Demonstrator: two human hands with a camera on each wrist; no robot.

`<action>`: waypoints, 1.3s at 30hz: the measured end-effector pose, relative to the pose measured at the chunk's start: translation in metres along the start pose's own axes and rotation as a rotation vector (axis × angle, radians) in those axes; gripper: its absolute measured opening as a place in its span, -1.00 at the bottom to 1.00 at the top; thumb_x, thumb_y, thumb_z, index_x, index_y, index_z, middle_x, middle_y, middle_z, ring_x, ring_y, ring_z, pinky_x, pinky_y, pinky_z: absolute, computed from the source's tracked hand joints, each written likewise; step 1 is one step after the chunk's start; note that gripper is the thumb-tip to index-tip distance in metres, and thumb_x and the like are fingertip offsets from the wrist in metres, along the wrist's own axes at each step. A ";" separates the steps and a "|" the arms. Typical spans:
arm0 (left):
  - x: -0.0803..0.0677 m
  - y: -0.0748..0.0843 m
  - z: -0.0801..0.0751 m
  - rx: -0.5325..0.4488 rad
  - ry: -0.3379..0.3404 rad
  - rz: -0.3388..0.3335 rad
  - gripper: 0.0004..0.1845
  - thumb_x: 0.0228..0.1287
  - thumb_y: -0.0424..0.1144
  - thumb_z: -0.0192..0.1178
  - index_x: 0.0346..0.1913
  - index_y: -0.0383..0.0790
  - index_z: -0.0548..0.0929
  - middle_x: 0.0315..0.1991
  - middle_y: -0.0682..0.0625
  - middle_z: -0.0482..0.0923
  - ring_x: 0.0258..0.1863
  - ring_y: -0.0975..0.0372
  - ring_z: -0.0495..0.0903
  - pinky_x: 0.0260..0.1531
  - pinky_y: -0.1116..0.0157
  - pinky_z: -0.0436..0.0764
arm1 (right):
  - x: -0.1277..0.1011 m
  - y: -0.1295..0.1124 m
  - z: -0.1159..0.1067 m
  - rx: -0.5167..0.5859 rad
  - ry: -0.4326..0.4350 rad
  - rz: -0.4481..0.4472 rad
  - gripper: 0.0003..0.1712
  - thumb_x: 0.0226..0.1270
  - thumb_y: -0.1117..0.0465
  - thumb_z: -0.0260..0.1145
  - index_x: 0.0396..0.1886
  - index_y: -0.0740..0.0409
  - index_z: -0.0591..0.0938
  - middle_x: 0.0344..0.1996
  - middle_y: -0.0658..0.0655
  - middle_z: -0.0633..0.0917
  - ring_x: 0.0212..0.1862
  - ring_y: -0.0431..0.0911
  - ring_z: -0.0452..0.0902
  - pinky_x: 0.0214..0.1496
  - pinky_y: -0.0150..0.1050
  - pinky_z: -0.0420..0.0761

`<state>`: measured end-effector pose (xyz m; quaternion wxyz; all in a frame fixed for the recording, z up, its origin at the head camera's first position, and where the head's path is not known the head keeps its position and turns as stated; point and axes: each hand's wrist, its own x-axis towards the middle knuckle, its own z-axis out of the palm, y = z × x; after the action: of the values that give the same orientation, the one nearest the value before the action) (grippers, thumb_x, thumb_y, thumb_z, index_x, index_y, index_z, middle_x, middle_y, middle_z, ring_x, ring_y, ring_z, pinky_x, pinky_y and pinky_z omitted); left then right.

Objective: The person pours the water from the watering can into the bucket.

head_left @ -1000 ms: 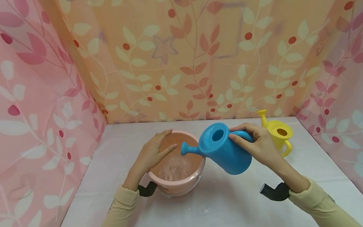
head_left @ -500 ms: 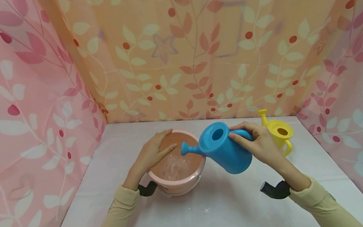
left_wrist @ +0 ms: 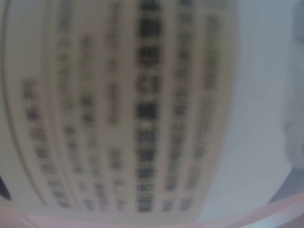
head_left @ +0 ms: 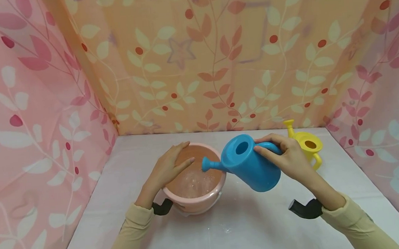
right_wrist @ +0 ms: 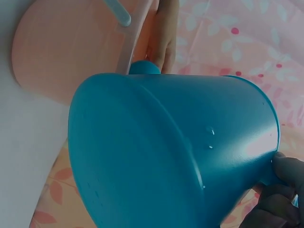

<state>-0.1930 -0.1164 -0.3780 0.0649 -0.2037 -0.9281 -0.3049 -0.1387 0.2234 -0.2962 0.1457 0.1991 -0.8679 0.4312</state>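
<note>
The right hand (head_left: 289, 160) grips the curved handle of the blue plastic watering can (head_left: 249, 167), fingers curled round it, and holds the can in the air above the white table (head_left: 248, 229). The can is tilted down to the person's left: its long axis runs from the handle on the right, through the body, to the short spout (head_left: 210, 164) on the left, so the spout lies straight away from the grip and lower than the filling hole on top. The spout's tip hangs over the right inner edge of the round pink plastic bucket (head_left: 195, 202), which stands on the table just left of the can and holds bubbly water. The right wrist view shows the can's flat bottom (right_wrist: 142, 156) turned toward the camera, with the bucket's side beyond it.

The left hand (head_left: 169, 167) lies flat on the bucket's left rim, fingers straight and reaching over the water, pressing rather than grasping. It is the hand nearer the bucket; the right is nearer the can. The left wrist view shows only a blurred printed label.

A small yellow plastic watering can (head_left: 306, 146) stands upright on the table just behind the right hand, apart from the blue one
</note>
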 end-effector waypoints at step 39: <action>0.000 0.000 0.000 -0.006 0.005 -0.002 -0.29 0.21 0.30 0.01 0.37 0.08 0.25 0.34 0.05 0.27 0.36 0.00 0.17 0.27 -0.08 0.22 | -0.001 -0.005 -0.002 -0.040 -0.005 0.013 -0.65 0.21 0.13 0.33 -0.06 0.21 0.62 -0.12 0.24 0.67 -0.06 0.25 0.58 -0.10 0.24 0.52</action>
<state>-0.1929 -0.1160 -0.3783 0.0665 -0.2022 -0.9272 -0.3082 -0.1357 0.2225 -0.2924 0.1447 0.1917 -0.8779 0.4142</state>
